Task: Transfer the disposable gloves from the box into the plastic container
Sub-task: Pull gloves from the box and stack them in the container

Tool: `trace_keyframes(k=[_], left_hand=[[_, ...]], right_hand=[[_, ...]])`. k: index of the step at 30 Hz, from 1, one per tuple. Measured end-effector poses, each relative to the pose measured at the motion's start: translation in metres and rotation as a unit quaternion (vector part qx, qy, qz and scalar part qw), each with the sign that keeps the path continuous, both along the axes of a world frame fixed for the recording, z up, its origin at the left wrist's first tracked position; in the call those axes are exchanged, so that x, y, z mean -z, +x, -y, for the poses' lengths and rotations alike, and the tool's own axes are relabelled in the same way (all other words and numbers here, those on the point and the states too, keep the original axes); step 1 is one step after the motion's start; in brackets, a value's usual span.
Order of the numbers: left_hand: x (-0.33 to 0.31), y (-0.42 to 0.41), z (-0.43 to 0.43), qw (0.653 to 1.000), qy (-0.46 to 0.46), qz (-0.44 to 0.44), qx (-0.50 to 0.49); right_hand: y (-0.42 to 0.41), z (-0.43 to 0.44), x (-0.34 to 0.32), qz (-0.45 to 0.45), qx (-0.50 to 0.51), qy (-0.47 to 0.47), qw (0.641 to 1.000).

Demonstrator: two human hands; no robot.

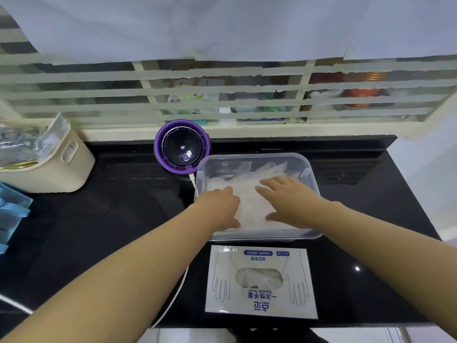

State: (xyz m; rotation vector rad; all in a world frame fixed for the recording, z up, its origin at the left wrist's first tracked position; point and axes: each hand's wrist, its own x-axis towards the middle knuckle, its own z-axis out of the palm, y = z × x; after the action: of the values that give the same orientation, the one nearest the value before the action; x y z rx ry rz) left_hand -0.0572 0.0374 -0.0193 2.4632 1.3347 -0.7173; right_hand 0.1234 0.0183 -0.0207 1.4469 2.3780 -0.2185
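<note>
Head view: a clear, rectangular plastic container stands on the glossy black table, lid off. It holds a pile of thin translucent disposable gloves; single gloves cannot be told apart. The left-hand grip lies palm down on the pile's left part, and the right-hand grip lies palm down on its right part. Both have straight, spread fingers and press on the pile without clasping anything. The hands hide much of the pile.

Just in front of the container lies a flat white cardboard glove box with blue print. More crumpled gloves show in its oval opening; how many is not discernible.

A round purple-rimmed device with a dark dome sits behind the container's left corner, and a white cable passes under the left forearm. A beige plastic basket at left holds shiny packets, which are unclear. A blue object is cut off by the left edge. Items behind the taped window are blurred.
</note>
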Motion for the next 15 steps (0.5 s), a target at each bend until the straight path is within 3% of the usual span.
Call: trace_keyframes(k=[4, 12, 15], left_hand=[[0.005, 0.011, 0.000, 0.998, 0.003, -0.059, 0.005], [0.027, 0.017, -0.004, 0.993, 0.019, -0.118, 0.016], [0.031, 0.017, -0.006, 0.992, 0.024, -0.125, 0.015]], right_hand=[[0.006, -0.003, 0.010, 0.104, 0.027, -0.065, 0.992], [-0.001, -0.013, 0.050, 0.237, 0.048, -0.095, 0.966], [-0.002, -0.015, 0.040, 0.221, 0.028, -0.096, 0.970]])
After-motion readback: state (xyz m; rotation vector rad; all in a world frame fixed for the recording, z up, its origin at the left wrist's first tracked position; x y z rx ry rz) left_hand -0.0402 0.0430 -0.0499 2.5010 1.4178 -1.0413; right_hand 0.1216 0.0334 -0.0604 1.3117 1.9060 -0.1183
